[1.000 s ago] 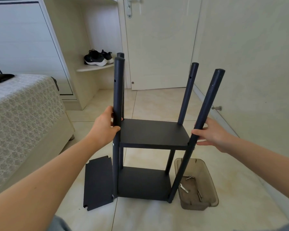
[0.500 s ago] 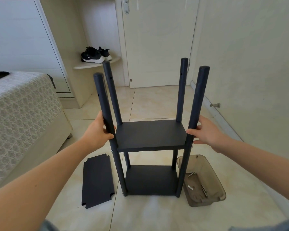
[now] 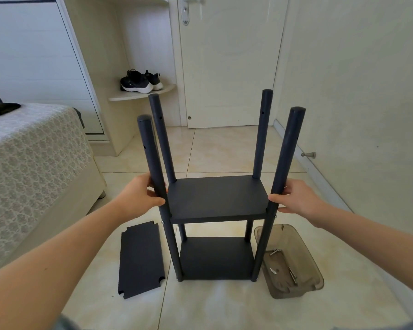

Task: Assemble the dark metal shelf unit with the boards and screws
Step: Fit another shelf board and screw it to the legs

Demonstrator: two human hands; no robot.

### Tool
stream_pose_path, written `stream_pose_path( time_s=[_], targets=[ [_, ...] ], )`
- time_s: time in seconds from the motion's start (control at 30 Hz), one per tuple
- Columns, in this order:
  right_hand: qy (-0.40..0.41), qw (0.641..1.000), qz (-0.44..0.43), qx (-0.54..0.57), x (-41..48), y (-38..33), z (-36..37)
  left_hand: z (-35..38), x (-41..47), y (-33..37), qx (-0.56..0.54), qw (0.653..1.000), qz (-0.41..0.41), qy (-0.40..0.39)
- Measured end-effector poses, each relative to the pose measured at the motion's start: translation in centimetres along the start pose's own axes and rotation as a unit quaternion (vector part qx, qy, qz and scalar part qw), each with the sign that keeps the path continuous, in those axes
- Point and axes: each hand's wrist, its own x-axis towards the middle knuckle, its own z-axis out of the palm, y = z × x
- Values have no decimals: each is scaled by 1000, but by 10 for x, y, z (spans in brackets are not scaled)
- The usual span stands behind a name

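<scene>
The dark shelf unit (image 3: 216,198) stands upright on the tiled floor, with two boards fixed between several round posts whose tops rise bare above the upper board. My left hand (image 3: 141,196) grips the near left post (image 3: 153,167) just above the upper board. My right hand (image 3: 296,198) holds the near right post (image 3: 284,163) at the same height, thumb in front of it. A loose dark board (image 3: 141,258) with notched corners lies flat on the floor left of the unit. Screws (image 3: 291,275) lie in a clear brown tray (image 3: 317,277) on the right.
A bed (image 3: 34,167) with a patterned cover fills the left side. A closed door (image 3: 229,63) is straight ahead, a wall with a door stop (image 3: 309,154) on the right. Black shoes (image 3: 141,81) sit on a corner shelf.
The shelf unit was tilted to the right a second ago and now stands straight on the floor. Both hands stayed on the near posts.
</scene>
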Motion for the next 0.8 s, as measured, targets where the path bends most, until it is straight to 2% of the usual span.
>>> stream_pose_path(
  time_s=[0.2,0.33,0.47,0.63,0.7,0.8],
  targets=[
    [-8,998,22,-51,-6,1,1,2,0,-5,29,999,14,1],
    [-44,992,116,-27,-14,5,7,3,-3,-12,52,999,14,-1],
    [-78,974,211,13,-27,2,14,-3,-14,-31,140,988,-40,-56],
    [-148,962,226,-36,-41,-7,45,-6,-29,-55,200,971,-100,-82],
    [-195,955,200,-100,-46,-12,66,-4,-35,-65,226,962,-119,-93],
    [-224,950,192,-105,-52,-16,101,15,-43,-85,218,961,-143,-94]
  ],
)
